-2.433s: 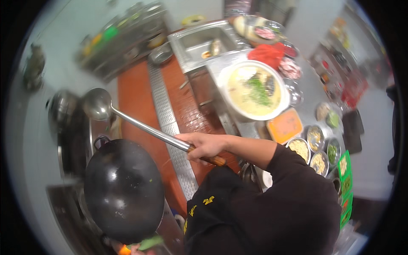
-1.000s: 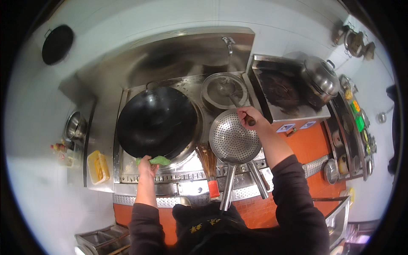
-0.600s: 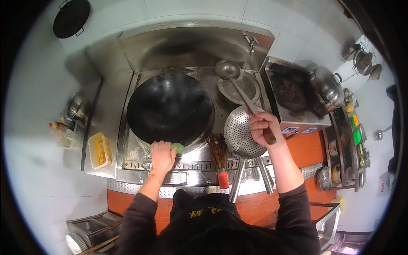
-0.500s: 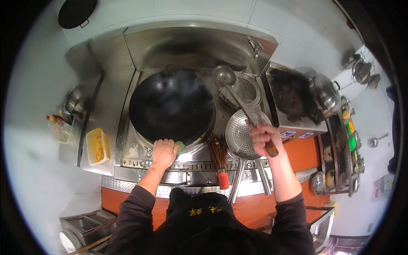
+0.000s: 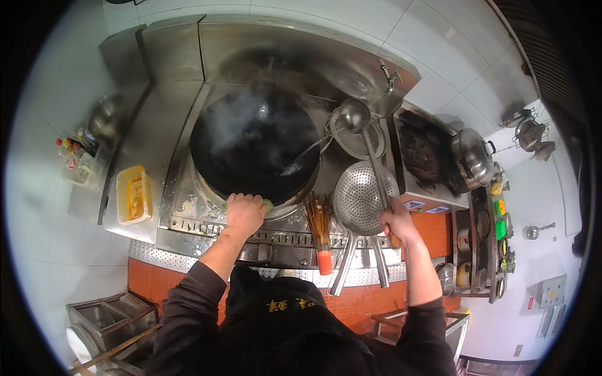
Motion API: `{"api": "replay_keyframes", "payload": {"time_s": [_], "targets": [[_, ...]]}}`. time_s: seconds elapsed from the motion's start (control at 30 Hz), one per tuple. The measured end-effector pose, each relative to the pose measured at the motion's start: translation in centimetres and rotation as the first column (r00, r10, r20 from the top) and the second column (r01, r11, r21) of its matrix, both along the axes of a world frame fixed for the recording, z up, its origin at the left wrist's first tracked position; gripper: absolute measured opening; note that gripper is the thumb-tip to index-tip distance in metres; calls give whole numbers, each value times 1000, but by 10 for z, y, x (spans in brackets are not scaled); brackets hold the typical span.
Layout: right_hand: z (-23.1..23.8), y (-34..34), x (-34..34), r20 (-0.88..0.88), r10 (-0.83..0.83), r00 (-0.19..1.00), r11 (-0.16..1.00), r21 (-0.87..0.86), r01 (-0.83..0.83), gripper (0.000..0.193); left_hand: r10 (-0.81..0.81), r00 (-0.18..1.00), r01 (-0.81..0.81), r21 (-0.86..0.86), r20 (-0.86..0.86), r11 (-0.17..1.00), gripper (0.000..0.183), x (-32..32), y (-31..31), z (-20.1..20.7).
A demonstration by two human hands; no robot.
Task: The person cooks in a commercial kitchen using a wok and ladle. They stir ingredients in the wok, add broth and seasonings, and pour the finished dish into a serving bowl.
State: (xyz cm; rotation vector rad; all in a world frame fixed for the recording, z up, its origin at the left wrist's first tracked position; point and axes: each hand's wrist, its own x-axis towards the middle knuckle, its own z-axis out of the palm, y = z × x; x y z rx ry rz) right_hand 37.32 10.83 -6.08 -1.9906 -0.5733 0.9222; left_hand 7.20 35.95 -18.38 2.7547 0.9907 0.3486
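The left hand's (image 5: 246, 214) fingers lie pressed together over a green cloth (image 5: 268, 206) at the near rim of the wok (image 5: 251, 150), left of centre; the right hand's (image 5: 397, 222) curl around the handle of a ladle (image 5: 354, 117). Thicker steam (image 5: 232, 120) now rises and a pale streak (image 5: 300, 163) crosses the wok's right side, suggesting liquid meeting hot metal. Both forearms (image 5: 421, 272) slant inward.

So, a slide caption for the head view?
Left hand gripping a steaming wok with a green cloth, right hand holding a long-handled ladle.
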Motion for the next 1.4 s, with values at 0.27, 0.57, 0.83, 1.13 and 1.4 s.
{"api": "replay_keyframes", "payload": {"time_s": [0.27, 0.57, 0.83, 1.13, 1.4], "targets": [[-70, 79, 126, -229, -117, 966, 988, -124, 90, 15, 44, 999, -44, 3, -27, 999, 29, 3, -3, -3], [-21, 82, 56, -927, 288, 242, 797, 372, 475, 29, 26, 999, -26, -12, -26, 1000, 30, 4, -1, -2], [28, 30, -31, -916, 393, 81, 836, 392, 383, 32, 4, 997, -8, -42, -79, 999, 33, 6, -4, 11], [-28, -85, -63, -410, -75, 909, 967, 191, 166, 65, -74, 995, 75, 14, -65, 997, 31, 3, 1, 18], [-114, -203, 2, -321, -438, 839, 868, 93, 488, 38, -62, 998, 63, 101, -17, 993, 31, 5, 0, 7]]}}
